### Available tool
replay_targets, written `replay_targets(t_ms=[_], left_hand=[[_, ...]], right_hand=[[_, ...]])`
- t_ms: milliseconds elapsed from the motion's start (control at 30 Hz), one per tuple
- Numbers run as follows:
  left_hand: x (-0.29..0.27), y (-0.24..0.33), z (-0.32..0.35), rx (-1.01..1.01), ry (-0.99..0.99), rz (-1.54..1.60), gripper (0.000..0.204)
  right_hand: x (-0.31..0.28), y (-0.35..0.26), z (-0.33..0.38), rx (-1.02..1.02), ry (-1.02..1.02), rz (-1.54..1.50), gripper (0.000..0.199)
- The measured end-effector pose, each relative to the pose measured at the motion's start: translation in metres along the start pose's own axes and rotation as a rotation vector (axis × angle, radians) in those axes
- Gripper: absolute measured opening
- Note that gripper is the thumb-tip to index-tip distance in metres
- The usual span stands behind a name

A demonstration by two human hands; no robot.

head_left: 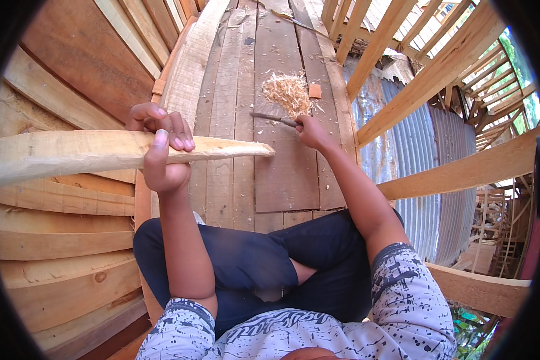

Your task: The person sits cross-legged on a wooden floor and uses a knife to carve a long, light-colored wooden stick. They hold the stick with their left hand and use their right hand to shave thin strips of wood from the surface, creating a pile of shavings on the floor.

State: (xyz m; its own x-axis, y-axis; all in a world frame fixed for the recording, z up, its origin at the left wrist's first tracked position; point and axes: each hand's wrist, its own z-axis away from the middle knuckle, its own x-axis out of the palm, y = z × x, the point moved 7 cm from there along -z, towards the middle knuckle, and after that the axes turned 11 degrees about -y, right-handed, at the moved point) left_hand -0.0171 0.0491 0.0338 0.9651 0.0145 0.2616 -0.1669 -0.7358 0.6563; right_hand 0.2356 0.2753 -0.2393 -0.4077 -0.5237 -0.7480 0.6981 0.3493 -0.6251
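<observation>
My left hand [167, 156] grips a long, pale piece of wood [72, 150] between thumb and fingers. The wood runs in from the left rim of the view and tapers to a rough, cut tip over the floorboards. In my closed right hand [311, 132] is a knife [266, 116] with a narrow dark blade pointing left. The blade is apart from the wood, beyond its tip. Just past the knife lies a heap of curled wood shavings [285, 91], with a small square orange-brown chip [315, 90] beside it.
I sit cross-legged on a floor of wooden planks [285, 180]. A wall of stacked boards [60, 198] rises close on my left. To the right stand wooden railing posts [429, 78], with corrugated metal sheets [411, 144] beyond them. Loose wood bits are scattered across the planks.
</observation>
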Motion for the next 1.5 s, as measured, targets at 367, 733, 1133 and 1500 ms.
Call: replay_targets(t_ms=[367, 733, 1133, 1500], left_hand=[[0.006, 0.005, -0.003, 0.006, -0.044, 0.061, 0.03], [0.004, 0.011, -0.003, 0.033, -0.058, 0.042, 0.029], [0.003, 0.009, -0.003, 0.014, -0.041, 0.056, 0.027], [0.004, 0.008, -0.002, 0.008, -0.012, 0.068, 0.026]], right_hand=[[-0.031, 0.06, -0.001, 0.137, 0.083, 0.006, 0.026], [-0.029, 0.076, 0.0, 0.032, -0.187, -0.042, 0.027], [-0.058, 0.085, 0.012, 0.266, -0.127, -0.158, 0.025], [0.016, -0.027, -0.007, -0.11, -0.07, -0.009, 0.034]])
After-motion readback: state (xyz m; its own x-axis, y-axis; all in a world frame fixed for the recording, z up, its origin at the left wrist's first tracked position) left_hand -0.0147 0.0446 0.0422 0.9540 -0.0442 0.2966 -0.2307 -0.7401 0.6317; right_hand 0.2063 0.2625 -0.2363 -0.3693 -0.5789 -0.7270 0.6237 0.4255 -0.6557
